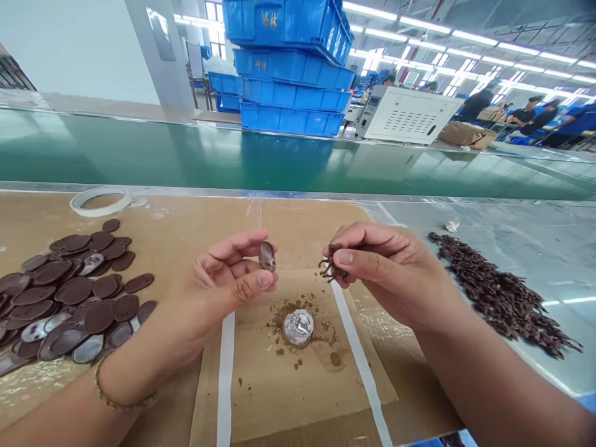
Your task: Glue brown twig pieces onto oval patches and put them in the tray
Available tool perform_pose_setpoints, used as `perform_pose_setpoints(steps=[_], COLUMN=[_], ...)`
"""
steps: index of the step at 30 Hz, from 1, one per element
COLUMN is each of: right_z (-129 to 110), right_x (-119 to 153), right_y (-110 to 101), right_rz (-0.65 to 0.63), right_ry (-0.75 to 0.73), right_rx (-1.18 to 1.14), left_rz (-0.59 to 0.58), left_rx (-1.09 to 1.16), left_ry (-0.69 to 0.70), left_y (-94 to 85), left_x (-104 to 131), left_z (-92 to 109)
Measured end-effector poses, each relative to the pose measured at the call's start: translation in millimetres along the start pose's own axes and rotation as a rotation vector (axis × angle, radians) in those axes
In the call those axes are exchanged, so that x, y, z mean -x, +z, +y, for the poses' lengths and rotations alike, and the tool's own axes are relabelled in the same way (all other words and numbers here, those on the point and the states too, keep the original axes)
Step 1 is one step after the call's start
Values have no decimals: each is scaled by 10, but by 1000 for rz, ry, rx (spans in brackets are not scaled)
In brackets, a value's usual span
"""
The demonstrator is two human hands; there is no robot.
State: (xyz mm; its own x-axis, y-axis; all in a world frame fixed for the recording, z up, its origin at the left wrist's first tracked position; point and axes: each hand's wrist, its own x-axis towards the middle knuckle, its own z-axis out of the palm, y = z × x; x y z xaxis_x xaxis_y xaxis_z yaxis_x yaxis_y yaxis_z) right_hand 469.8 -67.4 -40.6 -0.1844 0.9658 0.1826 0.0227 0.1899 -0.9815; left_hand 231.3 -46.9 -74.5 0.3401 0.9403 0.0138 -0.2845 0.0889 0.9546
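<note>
head view: left hand (235, 276) grip pinched on a small brown oval piece (267, 256), 11 o'clock of the silvery dome (298, 327); right hand (388, 267) grip clamped on a leggy dark piece (331, 268), 1 o'clock. pieces apart. risk: shallow fingertip hold could drop the oval into the brown spatter (298, 305); over-squeezing could bend thin legs.

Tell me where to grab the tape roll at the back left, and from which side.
Pinch the right-hand wall of the tape roll, coming from above on the right: it lies flat with its hole facing up, so a thumb can probably go inside, and a brown disc lies near its front edge.
</note>
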Motion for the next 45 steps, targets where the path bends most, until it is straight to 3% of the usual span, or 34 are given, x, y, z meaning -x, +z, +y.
perform_pose_setpoints(steps=[8,19,29,45], right_z=[86,57,121,177], right_x=[28,75,74,78], right_y=[144,324,309,381], right_rz=[-83,-159,-152,-104], right_ry=[-81,-163,-224,-253], right_rx=[-139,-211,-7,-58], left_rz=[-136,-258,-204,-151], left_rx=[54,175,71,-35], left_ry=[-37,-1,-19,-26], left_y=[135,161,155,133], left_x=[56,109,71,105], left_z=[-50,-80,-94,-72])
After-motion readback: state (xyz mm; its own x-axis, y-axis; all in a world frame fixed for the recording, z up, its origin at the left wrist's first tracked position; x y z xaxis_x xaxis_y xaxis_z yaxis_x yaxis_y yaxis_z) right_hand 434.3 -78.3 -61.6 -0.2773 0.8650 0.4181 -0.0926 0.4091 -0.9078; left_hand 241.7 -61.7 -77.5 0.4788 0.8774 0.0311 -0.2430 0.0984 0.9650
